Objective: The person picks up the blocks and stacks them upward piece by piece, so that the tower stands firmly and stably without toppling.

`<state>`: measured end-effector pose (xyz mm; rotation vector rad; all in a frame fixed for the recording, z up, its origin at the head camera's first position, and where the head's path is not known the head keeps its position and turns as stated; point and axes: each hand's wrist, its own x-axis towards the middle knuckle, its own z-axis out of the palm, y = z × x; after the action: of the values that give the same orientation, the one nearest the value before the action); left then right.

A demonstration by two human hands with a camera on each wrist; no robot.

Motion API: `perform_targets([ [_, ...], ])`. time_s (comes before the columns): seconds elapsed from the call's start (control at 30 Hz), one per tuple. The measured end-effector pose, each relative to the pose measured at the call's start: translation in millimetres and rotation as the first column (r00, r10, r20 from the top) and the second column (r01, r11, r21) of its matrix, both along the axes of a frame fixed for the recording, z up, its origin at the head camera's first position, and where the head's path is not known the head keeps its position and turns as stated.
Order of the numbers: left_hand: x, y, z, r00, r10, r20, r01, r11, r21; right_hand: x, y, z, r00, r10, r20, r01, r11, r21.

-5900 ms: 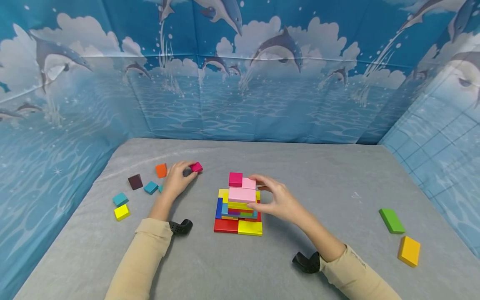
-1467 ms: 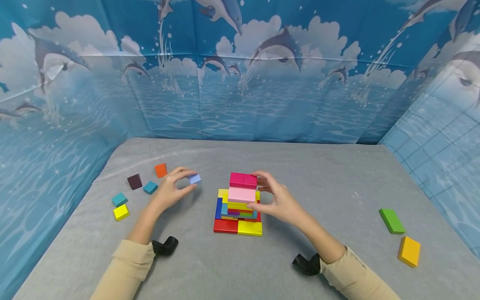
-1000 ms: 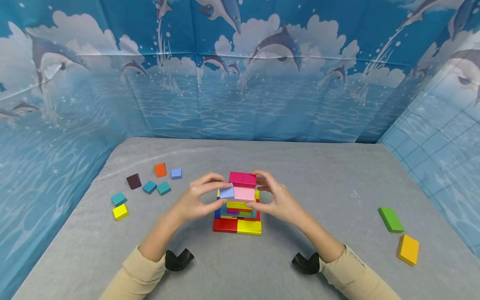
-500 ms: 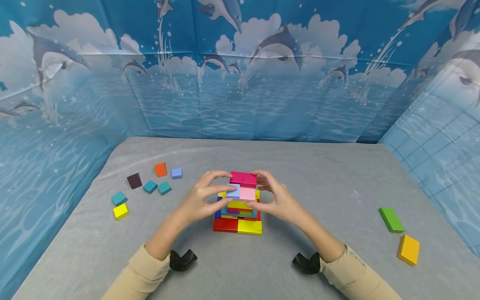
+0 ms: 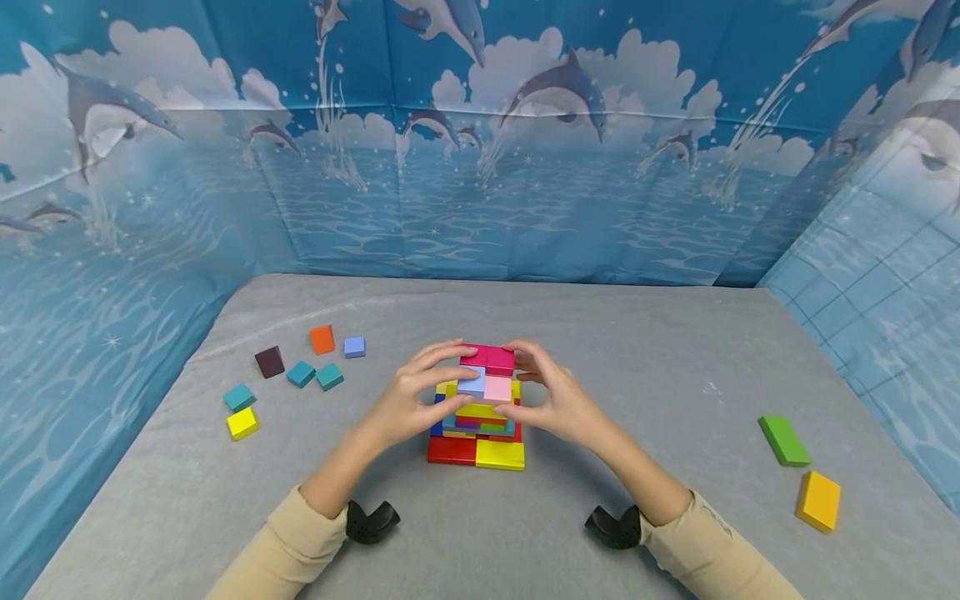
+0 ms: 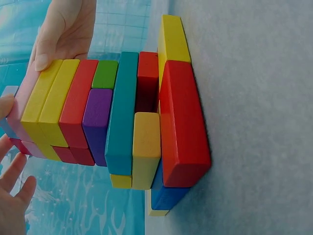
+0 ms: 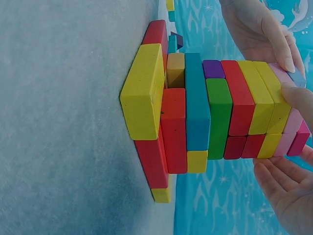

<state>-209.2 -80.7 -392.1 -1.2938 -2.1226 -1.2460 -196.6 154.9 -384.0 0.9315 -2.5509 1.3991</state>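
A tower of coloured wooden blocks [image 5: 500, 454] stands mid-table, wide at its base and narrower above. Two magenta blocks [image 5: 498, 358] lie side by side at the back of its top. In front of them, on the left part of a pink block [image 5: 497, 389], sits a small light blue block [image 5: 472, 382]. My left hand [image 5: 408, 400] pinches this light blue block, its thumb low at the front and fingertips over the upper face. From the other side my right hand [image 5: 558, 404] holds the upper layers, thumb on the pink level and fingers behind at the magenta blocks.
Left on the grey table lie a second light blue block [image 5: 354, 347], an orange block [image 5: 322, 339], a dark brown block [image 5: 269, 362], several teal blocks [image 5: 301, 373] and a yellow block [image 5: 242, 423]. Far right are a green block [image 5: 783, 441] and an amber block [image 5: 818, 502].
A second magenta block has joined the first on top. My left hand has brought a light blue block from the left onto the pink level, lately sliding it slightly right. My right hand stays put.
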Motion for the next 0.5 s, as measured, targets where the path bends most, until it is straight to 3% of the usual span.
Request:
perform_targets([
  [0.5, -3.3, -4.2, 0.2, 0.999, 0.003, 0.032, -0.004, 1.000, 0.019, -0.9, 0.3, -0.4, 1.000, 0.000, 0.002, 0.000, 1.000, 0.001],
])
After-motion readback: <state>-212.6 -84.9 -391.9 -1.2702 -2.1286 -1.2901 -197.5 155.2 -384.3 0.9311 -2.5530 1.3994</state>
